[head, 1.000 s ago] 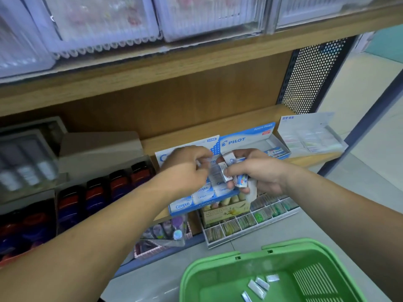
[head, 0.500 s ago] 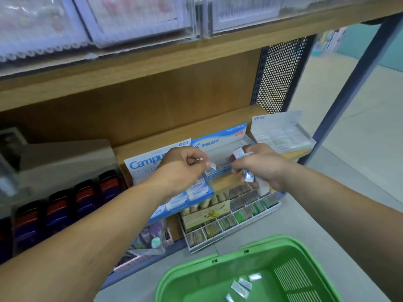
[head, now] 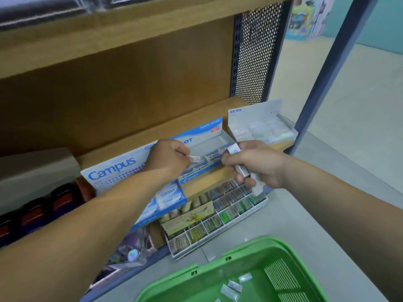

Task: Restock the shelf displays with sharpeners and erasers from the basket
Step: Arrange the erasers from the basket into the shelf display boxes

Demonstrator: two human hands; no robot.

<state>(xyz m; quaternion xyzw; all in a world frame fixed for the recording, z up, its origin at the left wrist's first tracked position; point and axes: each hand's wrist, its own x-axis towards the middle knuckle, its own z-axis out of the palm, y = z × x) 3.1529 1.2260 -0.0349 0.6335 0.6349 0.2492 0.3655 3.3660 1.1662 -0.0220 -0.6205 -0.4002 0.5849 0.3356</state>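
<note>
My left hand (head: pixel 169 159) pinches one small white eraser (head: pixel 195 159) over the blue Pilot display box (head: pixel 205 136), which holds a few erasers along its front. My right hand (head: pixel 256 163) grips a bunch of wrapped erasers (head: pixel 242 170) just right of that box. The blue Campus display box (head: pixel 113 168) stands to the left with white erasers in its tray. A green basket (head: pixel 196 273) sits on the floor at the bottom, with several wrapped erasers (head: pixel 234 286) inside.
A white display box (head: pixel 261 125) sits at the shelf's right end. Below the shelf edge lies a divided tray (head: pixel 218 216) of small coloured items. Dark bottles with red caps (head: pixel 39 210) stand on the left. A perforated metal panel (head: pixel 255 51) and a blue post (head: pixel 327 68) bound the shelf.
Both hands have parted and shifted right, from over the Campus box to the Pilot box. My left hand now holds a single eraser apart from the right hand's bunch. The view dipped and turned right.
</note>
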